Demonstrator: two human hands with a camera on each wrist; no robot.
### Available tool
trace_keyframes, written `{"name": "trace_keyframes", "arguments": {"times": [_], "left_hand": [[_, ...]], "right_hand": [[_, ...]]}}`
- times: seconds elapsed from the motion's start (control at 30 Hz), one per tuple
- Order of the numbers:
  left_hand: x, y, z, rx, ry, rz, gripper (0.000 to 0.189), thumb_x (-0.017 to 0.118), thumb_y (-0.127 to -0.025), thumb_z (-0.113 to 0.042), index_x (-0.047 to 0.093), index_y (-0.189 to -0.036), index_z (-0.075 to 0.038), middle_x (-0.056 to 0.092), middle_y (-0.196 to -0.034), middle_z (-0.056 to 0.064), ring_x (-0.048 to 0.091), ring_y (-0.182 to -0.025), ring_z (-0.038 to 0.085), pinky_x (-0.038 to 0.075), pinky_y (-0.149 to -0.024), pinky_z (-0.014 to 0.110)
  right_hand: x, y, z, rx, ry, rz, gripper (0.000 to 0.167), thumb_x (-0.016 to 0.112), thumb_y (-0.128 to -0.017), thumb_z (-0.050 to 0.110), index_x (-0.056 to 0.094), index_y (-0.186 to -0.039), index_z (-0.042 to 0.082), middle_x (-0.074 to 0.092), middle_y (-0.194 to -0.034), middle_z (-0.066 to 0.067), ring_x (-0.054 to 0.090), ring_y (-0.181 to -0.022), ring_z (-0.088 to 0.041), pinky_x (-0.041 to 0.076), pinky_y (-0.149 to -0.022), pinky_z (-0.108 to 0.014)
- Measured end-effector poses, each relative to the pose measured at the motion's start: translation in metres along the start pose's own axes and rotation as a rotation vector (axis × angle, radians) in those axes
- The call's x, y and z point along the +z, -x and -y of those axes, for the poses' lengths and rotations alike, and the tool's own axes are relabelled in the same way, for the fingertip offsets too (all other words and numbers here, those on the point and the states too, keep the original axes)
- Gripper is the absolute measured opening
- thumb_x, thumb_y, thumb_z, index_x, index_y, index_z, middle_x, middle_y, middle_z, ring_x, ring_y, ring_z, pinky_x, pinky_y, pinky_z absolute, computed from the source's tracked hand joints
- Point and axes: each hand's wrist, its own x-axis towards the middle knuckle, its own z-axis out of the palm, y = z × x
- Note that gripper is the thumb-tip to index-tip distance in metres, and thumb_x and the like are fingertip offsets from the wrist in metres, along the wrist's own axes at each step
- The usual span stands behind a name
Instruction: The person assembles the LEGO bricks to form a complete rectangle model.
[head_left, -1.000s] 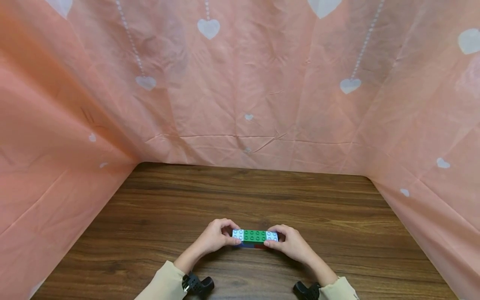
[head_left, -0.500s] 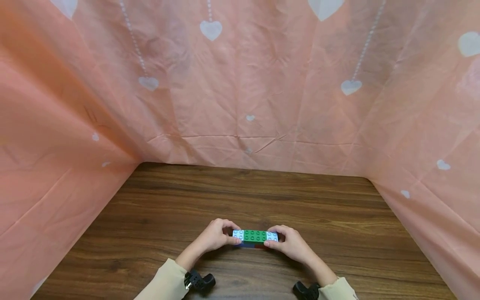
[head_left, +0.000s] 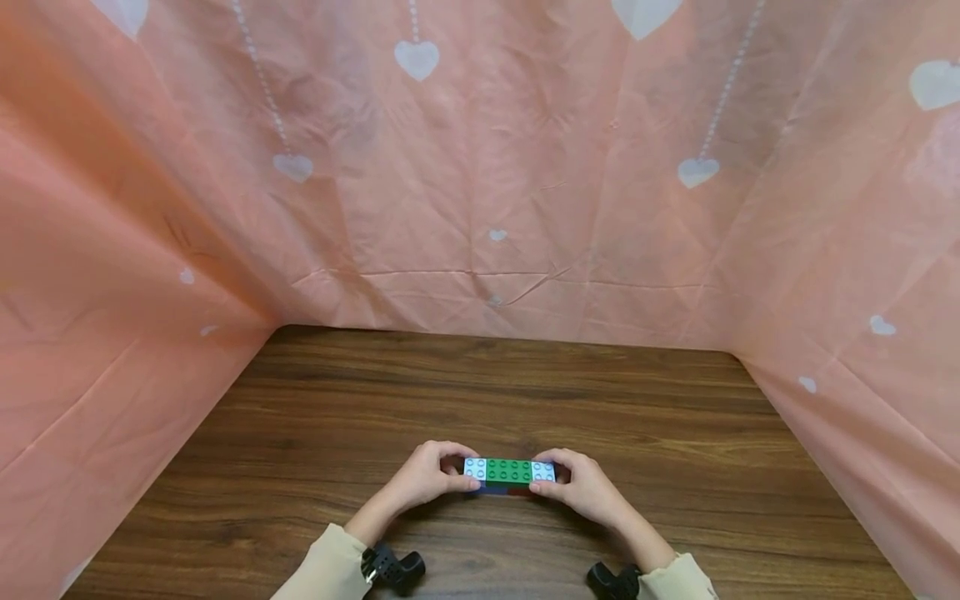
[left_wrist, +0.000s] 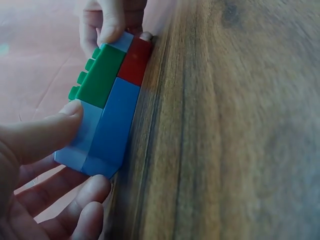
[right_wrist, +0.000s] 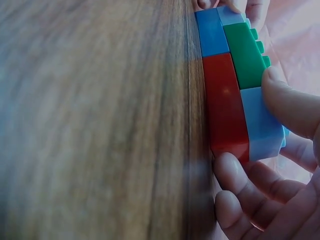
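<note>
A two-layer bar of toy building bricks stands on the wooden table. Its upper layer has a green brick [head_left: 508, 472] between a pale blue brick [head_left: 474, 467] on the left and another pale blue brick [right_wrist: 260, 120] on the right. Below them lie a blue brick [left_wrist: 114, 125] and a red brick [right_wrist: 225, 105], end to end. My left hand [head_left: 422, 479] pinches the left end, thumb on the near side of the pale blue brick. At the right end my right hand [head_left: 583, 485] pinches the other pale blue brick, with fingers curled around the far side and end.
The brown wooden table [head_left: 480, 383] reaches back to a pink curtain [head_left: 465, 200] with white hearts, which encloses it at the rear and both sides. Black wrist cameras [head_left: 393, 568] sit on both wrists, beside beige sleeves.
</note>
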Motion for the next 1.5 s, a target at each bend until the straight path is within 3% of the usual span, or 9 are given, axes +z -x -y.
{"name": "trace_keyframes", "arguments": {"times": [0.3, 0.4, 0.6, 0.87, 1.33, 1.5], "left_hand": [[-0.001, 0.006, 0.01, -0.009, 0.058, 0.021, 0.04, 0.08, -0.072, -0.017, 0.066, -0.108, -0.007, 0.065, -0.075, 0.001, 0.059, -0.064, 0.012, 0.042, -0.056, 0.023], [-0.001, 0.007, 0.012, -0.009, 0.057, 0.015, 0.039, 0.08, -0.072, -0.016, 0.066, -0.108, -0.007, 0.065, -0.08, 0.001, 0.059, -0.065, 0.012, 0.043, -0.056, 0.024], [-0.001, 0.007, 0.012, 0.0, 0.076, -0.015, 0.037, 0.08, -0.073, -0.017, 0.067, -0.106, -0.009, 0.065, -0.096, 0.003, 0.058, -0.068, 0.012, 0.044, -0.058, 0.024], [0.0, 0.008, 0.013, -0.004, 0.094, -0.042, 0.035, 0.079, -0.074, -0.02, 0.068, -0.105, -0.01, 0.066, -0.096, 0.001, 0.057, -0.069, 0.012, 0.043, -0.057, 0.023], [0.0, -0.006, 0.017, -0.024, 0.184, -0.085, 0.033, 0.076, -0.078, -0.018, 0.066, -0.103, 0.001, 0.069, -0.088, 0.007, 0.062, -0.071, 0.014, 0.049, -0.063, 0.027], [0.0, -0.011, 0.009, -0.046, 0.171, -0.097, 0.032, 0.071, -0.083, -0.019, 0.065, -0.105, 0.004, 0.069, -0.085, 0.009, 0.065, -0.068, 0.02, 0.051, -0.063, 0.032]], "right_hand": [[-0.005, 0.007, -0.001, 0.003, -0.042, 0.023, 0.036, 0.076, -0.077, 0.026, 0.065, -0.108, 0.011, 0.058, -0.078, -0.001, 0.049, -0.061, -0.011, 0.038, -0.054, -0.023], [-0.007, 0.008, -0.002, 0.007, -0.049, 0.02, 0.036, 0.076, -0.077, 0.023, 0.064, -0.108, 0.01, 0.059, -0.078, -0.002, 0.049, -0.061, -0.012, 0.038, -0.055, -0.023], [-0.012, 0.011, -0.006, 0.003, -0.071, 0.027, 0.036, 0.076, -0.078, 0.02, 0.063, -0.109, 0.009, 0.064, -0.093, -0.006, 0.051, -0.063, -0.013, 0.04, -0.056, -0.024], [-0.014, 0.012, -0.009, 0.017, -0.089, 0.03, 0.035, 0.075, -0.078, 0.017, 0.063, -0.109, 0.008, 0.062, -0.091, -0.006, 0.052, -0.064, -0.014, 0.041, -0.056, -0.024], [-0.013, -0.007, -0.018, 0.038, -0.182, -0.088, 0.03, 0.073, -0.08, 0.013, 0.063, -0.105, 0.0, 0.066, -0.089, -0.007, 0.057, -0.066, -0.016, 0.047, -0.059, -0.026], [-0.017, -0.007, -0.003, 0.068, -0.246, -0.115, 0.024, 0.067, -0.084, 0.005, 0.062, -0.104, -0.007, 0.065, -0.086, -0.014, 0.06, -0.066, -0.025, 0.051, -0.06, -0.035]]}}
